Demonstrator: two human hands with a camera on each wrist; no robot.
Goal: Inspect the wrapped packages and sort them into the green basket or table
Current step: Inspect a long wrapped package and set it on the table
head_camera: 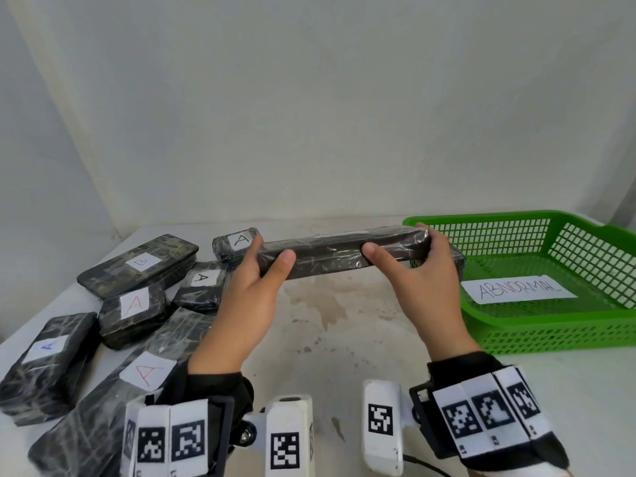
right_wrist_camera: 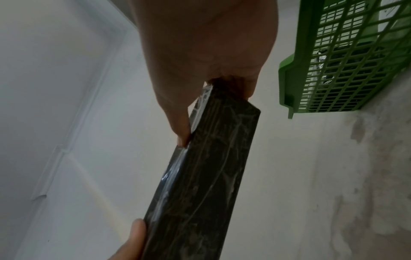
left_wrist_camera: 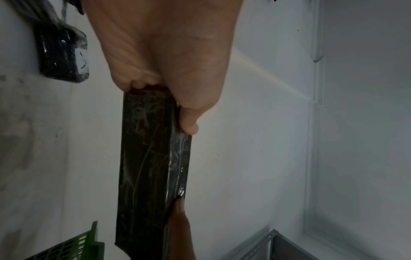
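Pale stained tabletop [head_camera: 330,321] below, and the long black film-wrapped package [head_camera: 344,253] is up off it, left hand [head_camera: 247,297] pinching one end, right hand [head_camera: 423,280] the other, green mesh plastic basket [head_camera: 550,325] just beyond the right grip.

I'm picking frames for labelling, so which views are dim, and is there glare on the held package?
Head view: bright and even, long package readable between left hand and right hand. Left wrist view: dim, backlit, glare streaks on the wrap. Right wrist view: dim, palm in shadow, green basket clear.
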